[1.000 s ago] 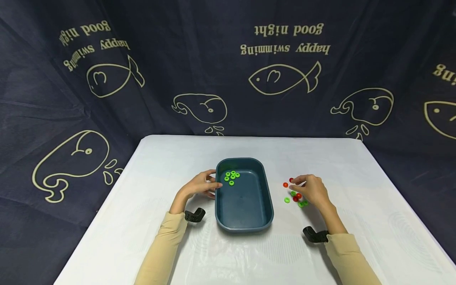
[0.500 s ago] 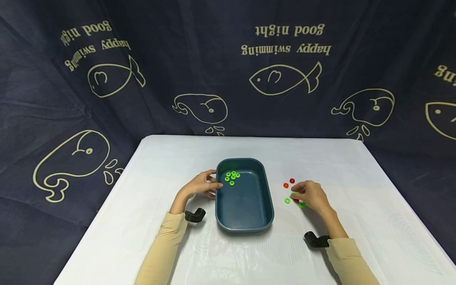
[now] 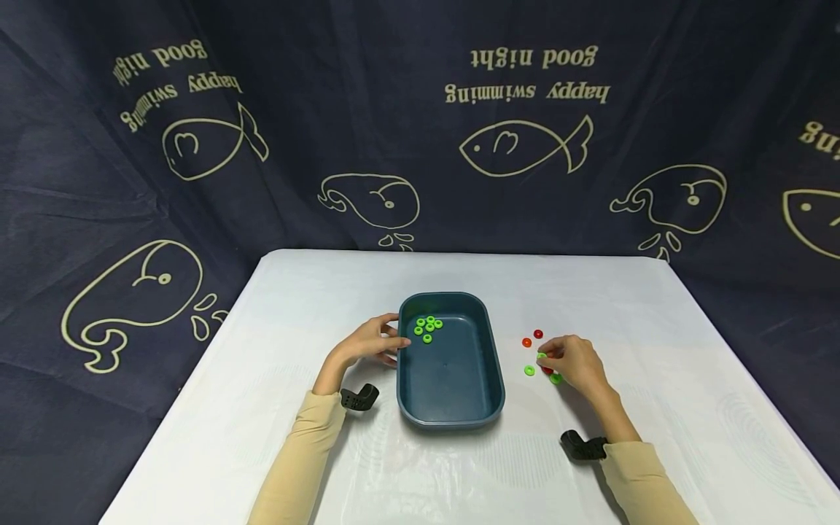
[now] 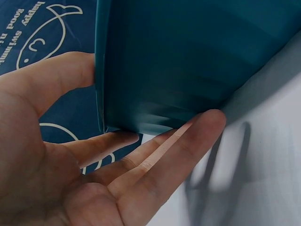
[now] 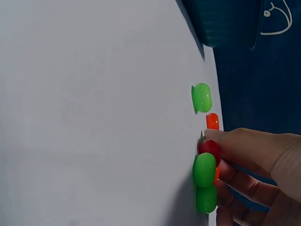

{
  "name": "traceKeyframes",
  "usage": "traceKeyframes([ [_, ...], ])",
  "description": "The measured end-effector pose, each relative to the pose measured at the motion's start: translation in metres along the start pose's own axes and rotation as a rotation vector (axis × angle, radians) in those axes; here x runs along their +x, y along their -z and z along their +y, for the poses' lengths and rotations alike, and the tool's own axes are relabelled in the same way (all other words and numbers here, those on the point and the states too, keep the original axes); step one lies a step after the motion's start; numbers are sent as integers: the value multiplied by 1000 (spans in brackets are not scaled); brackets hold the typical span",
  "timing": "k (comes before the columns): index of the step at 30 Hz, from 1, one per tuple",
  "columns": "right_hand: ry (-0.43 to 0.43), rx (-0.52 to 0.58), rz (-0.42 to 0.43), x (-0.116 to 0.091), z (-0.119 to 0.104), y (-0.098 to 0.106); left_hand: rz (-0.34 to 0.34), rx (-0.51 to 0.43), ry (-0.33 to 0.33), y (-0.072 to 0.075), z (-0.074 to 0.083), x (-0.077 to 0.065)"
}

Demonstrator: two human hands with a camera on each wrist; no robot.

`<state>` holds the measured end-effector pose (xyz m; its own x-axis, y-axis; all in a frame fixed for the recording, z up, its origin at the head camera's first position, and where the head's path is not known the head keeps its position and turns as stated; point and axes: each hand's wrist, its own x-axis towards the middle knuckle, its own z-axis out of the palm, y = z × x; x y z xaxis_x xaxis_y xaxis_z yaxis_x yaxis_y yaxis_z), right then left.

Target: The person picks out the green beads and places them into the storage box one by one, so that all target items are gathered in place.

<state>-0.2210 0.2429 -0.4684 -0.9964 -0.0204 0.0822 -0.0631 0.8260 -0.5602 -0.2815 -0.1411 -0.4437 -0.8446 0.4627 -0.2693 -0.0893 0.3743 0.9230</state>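
My left hand holds the left wall of a dark blue plastic bin, thumb over the rim and fingers along the outside. In the left wrist view, those fingers lie against the bin's outer wall. Several green rings lie inside at the far left. To the right of the bin, my right hand pinches a green ring low over the table. Its fingers partly hide a dark red ring. More green rings sit close by.
Beyond the right hand lie an orange-red ring and a dark red ring. A loose green ring lies nearer the bin. A white cover spreads over the table, and a dark printed curtain hangs behind it.
My right hand has come down and slightly nearer to me, from the far red rings to the cluster, and its fingers have closed on a green ring. The left hand and bin stay put.
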Motion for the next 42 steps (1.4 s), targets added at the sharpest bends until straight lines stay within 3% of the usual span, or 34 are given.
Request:
traceKeyframes([
  [17,11,-30,55,11,-18,24,1,-2,4,0,-1,-1],
  [42,87,-34,76,37,-70,42,-5,1,-13,1,-1,-2],
])
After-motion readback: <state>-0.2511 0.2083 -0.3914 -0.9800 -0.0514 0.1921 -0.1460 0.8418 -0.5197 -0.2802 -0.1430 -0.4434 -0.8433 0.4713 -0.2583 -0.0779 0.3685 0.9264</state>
